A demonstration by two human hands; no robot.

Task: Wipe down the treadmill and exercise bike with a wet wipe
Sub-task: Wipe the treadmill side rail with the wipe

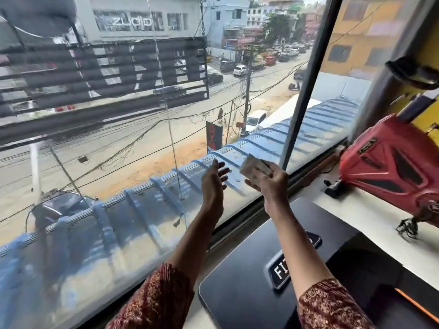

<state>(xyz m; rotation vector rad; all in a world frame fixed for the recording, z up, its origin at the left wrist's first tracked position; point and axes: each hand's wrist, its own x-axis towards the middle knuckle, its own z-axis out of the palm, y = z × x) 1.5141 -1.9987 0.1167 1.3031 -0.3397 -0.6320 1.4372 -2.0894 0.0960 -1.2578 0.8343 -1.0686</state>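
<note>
While my right hand [268,184] pinches the pale wet wipe [255,167] above the treadmill hood [249,269], my left hand [213,184] hangs open beside it, likely ready to unfold it; the red exercise bike [389,167] stands to the right of the hood.

At 5 o'clock the right forearm [293,236] hides half of the treadmill badge [281,273]. At 3 o'clock the edge cuts off the red exercise bike [389,167]. The right hand [270,184] pinches a pale thing [255,166], which is blurred.
</note>
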